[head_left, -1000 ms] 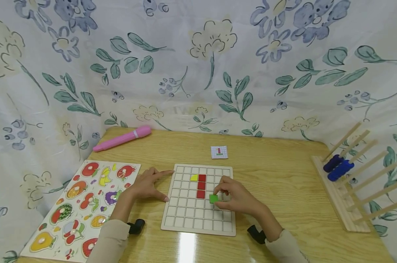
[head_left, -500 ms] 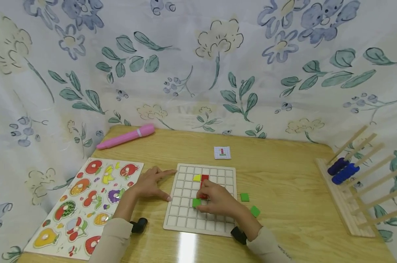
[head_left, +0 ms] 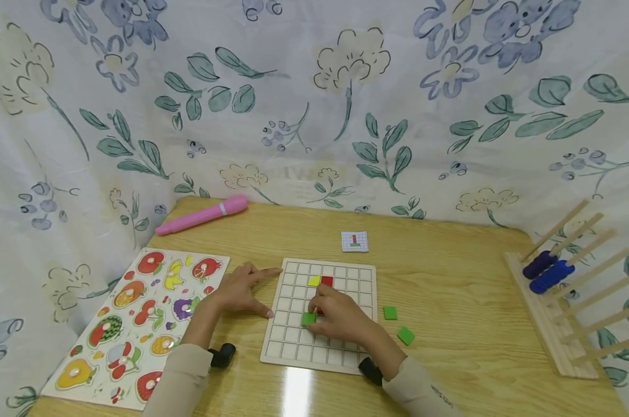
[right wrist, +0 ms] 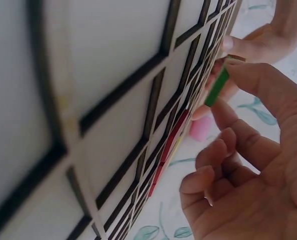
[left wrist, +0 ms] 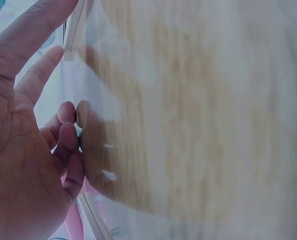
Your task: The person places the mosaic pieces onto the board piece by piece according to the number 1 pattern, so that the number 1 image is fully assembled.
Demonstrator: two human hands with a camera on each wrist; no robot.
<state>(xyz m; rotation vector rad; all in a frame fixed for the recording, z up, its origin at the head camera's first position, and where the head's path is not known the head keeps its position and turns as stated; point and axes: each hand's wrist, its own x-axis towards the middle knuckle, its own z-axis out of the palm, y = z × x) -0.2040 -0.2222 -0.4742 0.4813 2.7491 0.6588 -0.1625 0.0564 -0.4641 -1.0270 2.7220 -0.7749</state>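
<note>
A white wooden grid board (head_left: 288, 350) lies flat in the middle of the table. My right hand (head_left: 342, 317) pinches a green square tile (head_left: 308, 319) between thumb and fingertip, just above the board left of the red column. In the right wrist view the green tile (right wrist: 218, 87) is tilted and apart from the grid. Red tiles (head_left: 326, 281) run down the board, partly hidden by that hand, with a yellow piece (head_left: 314, 281) left of the top one. My left hand (head_left: 240, 292) touches the board's left edge with extended index finger and thumb.
Two loose green tiles, an upper one (head_left: 390, 313) and a lower one (head_left: 406, 336), lie right of the board. Behind it is a small pattern card (head_left: 354, 241). Around stand a fruit puzzle (head_left: 137, 330), a pink pen-shaped object (head_left: 202, 216) and a wooden peg rack (head_left: 549, 324).
The right hand has carried the green tile left across the board and closer to the red column's lower end. Two loose green tiles have come into sight. The left hand stays at the edge.
</note>
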